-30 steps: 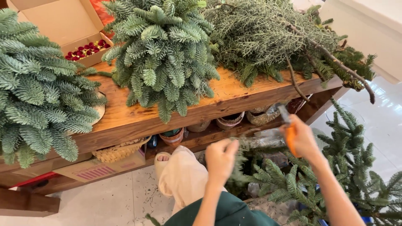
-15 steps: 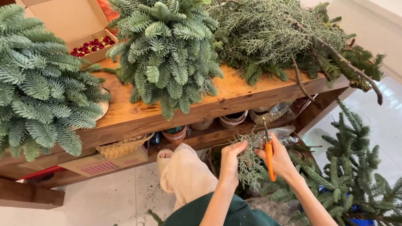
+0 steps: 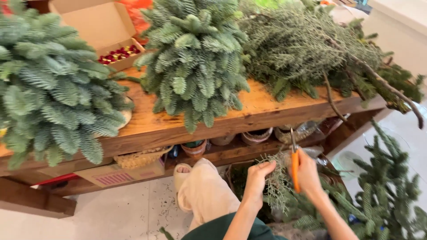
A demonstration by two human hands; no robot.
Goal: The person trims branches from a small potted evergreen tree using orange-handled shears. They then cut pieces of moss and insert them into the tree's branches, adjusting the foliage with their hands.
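The grip of the right hand point(image 3: 308, 174) is clenched around orange-handled shears point(image 3: 294, 161), whose blades point up toward the desk edge. The grip of the left hand point(image 3: 258, 180) pinches a thin greyish-green sprig point(image 3: 278, 182), which hangs between the two hands in the lower middle of the frame, just beside the shears. Below and to the right of the hands lie more fir branches point(image 3: 391, 195) on the pale floor point(image 3: 111, 213). A cream-trousered knee point(image 3: 202, 193) sits left of the hands. Above, the wooden desk point(image 3: 267, 113) carries bushy fir bundles point(image 3: 195, 62) in the upper middle and far left, and a heap of twiggy greenery point(image 3: 311, 49) at upper right. An open cardboard box point(image 3: 95, 29) with red baubles point(image 3: 116, 54) stands at upper left. Pots point(image 3: 255, 135) line the shelf under the desk.
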